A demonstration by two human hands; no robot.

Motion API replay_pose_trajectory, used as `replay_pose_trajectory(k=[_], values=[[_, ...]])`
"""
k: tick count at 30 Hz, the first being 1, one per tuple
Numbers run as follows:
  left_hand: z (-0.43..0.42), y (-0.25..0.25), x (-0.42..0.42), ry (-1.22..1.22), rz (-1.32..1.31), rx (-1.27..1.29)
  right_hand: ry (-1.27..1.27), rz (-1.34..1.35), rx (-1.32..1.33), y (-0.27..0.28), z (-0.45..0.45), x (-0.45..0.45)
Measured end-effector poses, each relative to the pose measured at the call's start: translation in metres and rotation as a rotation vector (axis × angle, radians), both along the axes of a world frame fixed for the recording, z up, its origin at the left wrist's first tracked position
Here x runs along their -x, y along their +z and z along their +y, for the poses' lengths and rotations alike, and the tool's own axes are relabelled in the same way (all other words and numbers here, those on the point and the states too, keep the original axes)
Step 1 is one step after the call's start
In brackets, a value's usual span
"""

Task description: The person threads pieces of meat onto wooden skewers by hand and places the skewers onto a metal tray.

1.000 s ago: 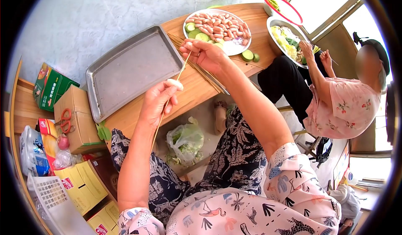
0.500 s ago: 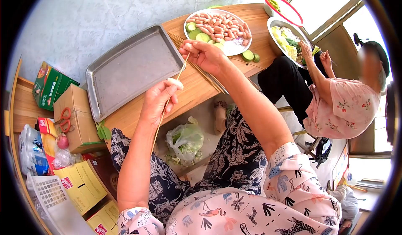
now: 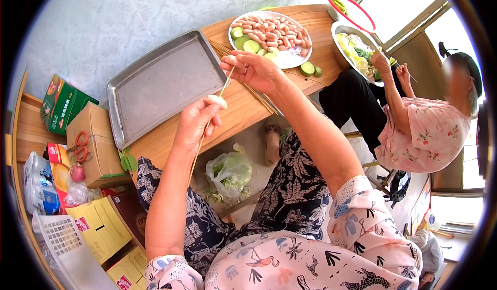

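A thin wooden skewer (image 3: pixel 193 164) runs slantwise between my hands. My left hand (image 3: pixel 199 122) is closed round its middle part, and the lower end reaches down along my forearm. Near its upper end, the fingers of my right hand (image 3: pixel 252 71) pinch the skewer. Beyond my right hand lies a white oval plate (image 3: pixel 292 58) with small sausages (image 3: pixel 274 31) and cucumber slices (image 3: pixel 251 46). More skewers (image 3: pixel 263 98) lie on the wooden table, partly under my right hand. Left of them rests a grey metal tray (image 3: pixel 163 85) with nothing in it.
At the right sits a person (image 3: pixel 422 129) with both hands near a metal bowl (image 3: pixel 339 28) of vegetables. A plastic bag (image 3: pixel 230 176) of greens is below the table. Boxes (image 3: pixel 93 145), scissors (image 3: pixel 80 147) and a white basket (image 3: pixel 77 259) stand at the left.
My hands and the skewer have hardly moved. At the bowl, the seated person's nearer hand has shifted slightly and lifted some greens.
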State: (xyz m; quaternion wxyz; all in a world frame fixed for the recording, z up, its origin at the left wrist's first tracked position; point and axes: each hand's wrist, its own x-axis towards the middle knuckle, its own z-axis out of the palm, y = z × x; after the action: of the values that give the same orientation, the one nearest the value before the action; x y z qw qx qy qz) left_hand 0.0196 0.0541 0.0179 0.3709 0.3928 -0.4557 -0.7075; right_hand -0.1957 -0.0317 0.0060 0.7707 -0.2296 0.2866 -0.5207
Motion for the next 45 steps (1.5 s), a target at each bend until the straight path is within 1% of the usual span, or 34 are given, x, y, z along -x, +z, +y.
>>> replay_pose_trajectory(k=[2,5,18,30,35,39,41,45], values=[[0.0,0.0,0.001,0.005,-0.008,0.013,0.006,0.021,-0.036,0.003,0.002,0.0],[0.0,0.001,0.002,0.005,-0.011,0.016,0.05,0.005,-0.027,0.001,0.001,0.003],[0.002,0.002,0.003,0.012,-0.017,0.027,0.101,0.042,-0.066,0.004,0.01,-0.001],[-0.001,0.007,0.003,0.053,-0.027,0.014,0.2,-0.004,-0.024,0.003,0.021,-0.019],[-0.001,0.007,0.006,0.09,-0.022,0.031,0.238,0.031,-0.022,0.003,0.027,-0.029],[-0.004,-0.003,0.004,0.071,-0.009,0.028,0.261,0.067,-0.001,0.004,0.03,-0.033],[-0.003,-0.004,0.005,0.137,-0.029,-0.056,0.269,0.107,-0.005,0.004,0.031,-0.033],[-0.006,-0.008,0.005,0.193,-0.029,-0.045,0.261,0.142,0.01,0.004,0.03,-0.033]])
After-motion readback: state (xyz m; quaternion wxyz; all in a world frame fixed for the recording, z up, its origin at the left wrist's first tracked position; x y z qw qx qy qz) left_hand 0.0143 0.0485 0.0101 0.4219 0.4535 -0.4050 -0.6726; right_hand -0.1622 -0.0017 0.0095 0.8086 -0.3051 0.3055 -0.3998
